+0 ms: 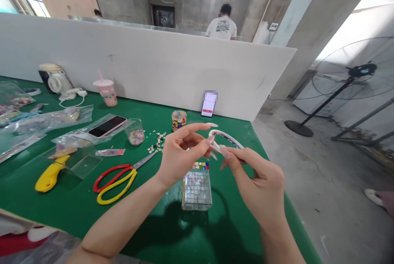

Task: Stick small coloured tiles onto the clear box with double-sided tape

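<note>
Both hands are raised over a clear box [197, 190] covered with small pale square tiles, with a row of coloured tiles [202, 165] at its far edge. Between my fingertips is a narrow white roll of tape [231, 137], its inner side printed in dark blue. My left hand [180, 153] pinches the near side of it between thumb and finger, the index finger stretched out above. My right hand [258, 176] grips it close by, thumb against fingers. Behind my left hand stands a round jar with coloured mosaic tiles [179, 120].
Scissors [123, 178], a yellow-handled tool [51, 176], loose tiles [157, 142], a clear cup of tiles [135, 135] and a phone [107, 126] lie left. A pink tumbler [106, 92] and propped phone [208, 104] stand by the white partition [154, 67]. A fan [353, 71] stands right; a person [222, 26] is beyond.
</note>
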Tool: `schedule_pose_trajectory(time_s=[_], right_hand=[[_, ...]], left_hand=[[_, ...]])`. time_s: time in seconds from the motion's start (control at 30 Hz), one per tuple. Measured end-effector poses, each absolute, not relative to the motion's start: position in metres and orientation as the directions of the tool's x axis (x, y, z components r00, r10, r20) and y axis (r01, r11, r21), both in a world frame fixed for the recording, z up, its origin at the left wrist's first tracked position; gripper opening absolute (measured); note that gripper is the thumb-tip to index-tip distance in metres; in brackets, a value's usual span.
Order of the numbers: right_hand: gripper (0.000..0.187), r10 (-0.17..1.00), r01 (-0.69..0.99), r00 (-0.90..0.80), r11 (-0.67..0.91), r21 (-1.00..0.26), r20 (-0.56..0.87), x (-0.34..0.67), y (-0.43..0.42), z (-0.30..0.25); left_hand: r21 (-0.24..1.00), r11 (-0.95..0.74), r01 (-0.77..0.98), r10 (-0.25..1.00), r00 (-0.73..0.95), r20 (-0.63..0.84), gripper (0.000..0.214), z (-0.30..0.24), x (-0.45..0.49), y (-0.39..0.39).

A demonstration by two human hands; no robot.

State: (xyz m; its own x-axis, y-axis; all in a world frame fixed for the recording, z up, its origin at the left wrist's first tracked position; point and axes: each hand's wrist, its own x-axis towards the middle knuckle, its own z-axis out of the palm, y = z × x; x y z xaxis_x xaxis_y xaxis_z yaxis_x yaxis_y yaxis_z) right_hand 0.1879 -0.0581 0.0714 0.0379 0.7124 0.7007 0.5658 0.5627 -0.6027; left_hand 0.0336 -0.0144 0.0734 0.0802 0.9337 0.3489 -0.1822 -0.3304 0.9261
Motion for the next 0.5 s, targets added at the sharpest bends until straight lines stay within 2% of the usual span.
schedule_pose_trajectory(time_s=[0.27, 0.4, 0.5], right_hand=[[0.014, 0.690, 0.555, 0.055, 0.580, -0.597, 0.721, 0.179, -0.052, 0.069], [0.016, 0.712, 0.594, 0.068, 0.534, -0.601, 0.699, 0.193, -0.055, 0.067], [0.023, 0.756, 0.655, 0.040, 0.474, -0.588, 0.654, 0.221, -0.060, 0.059]], left_hand=[[0.904, -0.246, -0.351, 0.957, 0.061, 0.284, 0.021, 0.069, 0.039, -0.013], [0.886, -0.229, -0.403, 0.959, 0.063, 0.277, 0.022, 0.066, 0.042, -0.008], [0.880, -0.302, -0.366, 0.953, -0.079, 0.294, 0.019, 0.070, 0.023, 0.014]])
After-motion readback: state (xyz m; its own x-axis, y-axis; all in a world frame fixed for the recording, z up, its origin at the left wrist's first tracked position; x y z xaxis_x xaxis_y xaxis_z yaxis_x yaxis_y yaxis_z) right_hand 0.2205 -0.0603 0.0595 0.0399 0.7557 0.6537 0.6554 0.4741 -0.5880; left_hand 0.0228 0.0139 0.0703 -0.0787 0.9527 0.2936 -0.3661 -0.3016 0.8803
